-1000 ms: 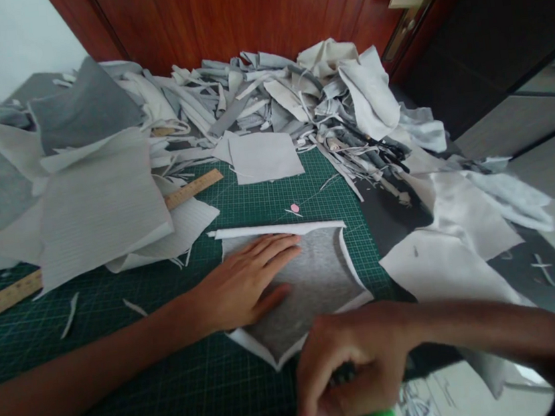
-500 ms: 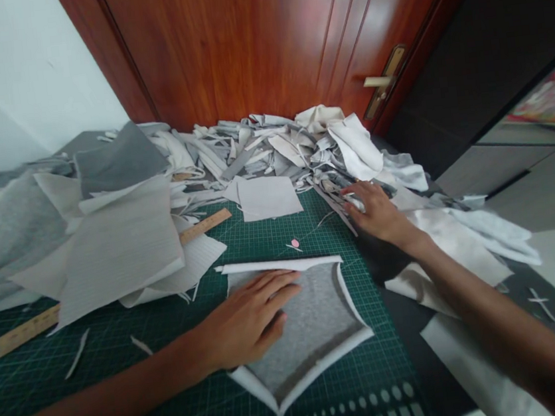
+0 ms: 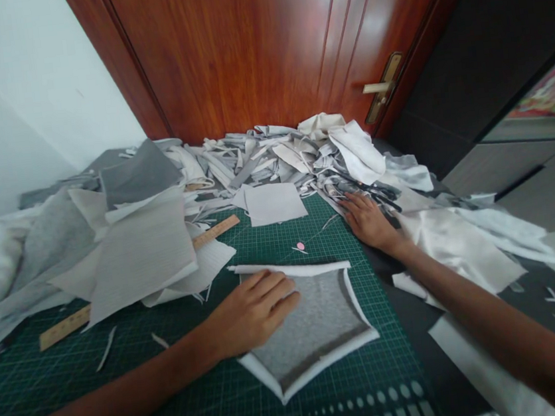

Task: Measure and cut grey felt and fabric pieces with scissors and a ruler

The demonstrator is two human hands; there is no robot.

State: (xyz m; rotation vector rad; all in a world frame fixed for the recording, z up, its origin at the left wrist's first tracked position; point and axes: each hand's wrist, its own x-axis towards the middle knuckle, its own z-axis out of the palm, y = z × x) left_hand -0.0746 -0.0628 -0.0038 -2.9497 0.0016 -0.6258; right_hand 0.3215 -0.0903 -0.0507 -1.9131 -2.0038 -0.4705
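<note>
Grey knit fabric (image 3: 311,324) with a white border is pressed flat on the green cutting mat (image 3: 310,231) by the open left hand (image 3: 252,314), seemingly to stop it shifting, while the right hand (image 3: 369,222), spread and clamped on nothing, is rested at the mat's far edge beside heaped fabric scraps (image 3: 272,158).

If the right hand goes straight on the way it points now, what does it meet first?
The fabric scraps at the edge of the pile: the right hand is just beside them, perhaps already touching, though depth is hard to judge here.
</note>
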